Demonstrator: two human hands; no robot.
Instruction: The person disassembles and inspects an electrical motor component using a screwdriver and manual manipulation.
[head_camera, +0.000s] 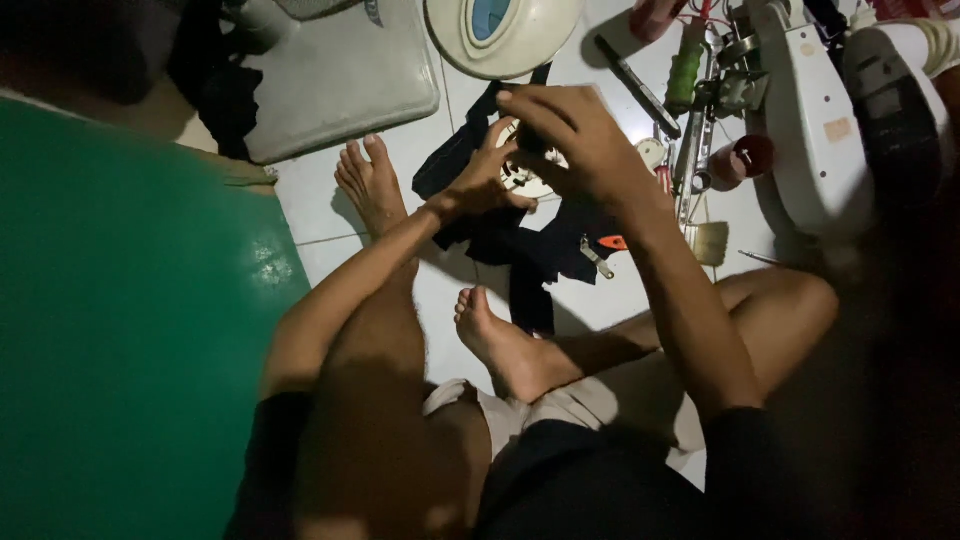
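The person sits on the floor (620, 300). The left hand (485, 180) steadies a round white part (522, 178) over a dark cloth (530, 250); the right hand (570, 135) is clamped on a dark piece above it. Next move probably needs careful turning.

Showing two hands: left hand (480, 185), right hand (570, 135). Also lying in view: two bare feet (372, 185), one round white part (525, 178), one dark cloth (520, 250), one green thread spool (685, 68).
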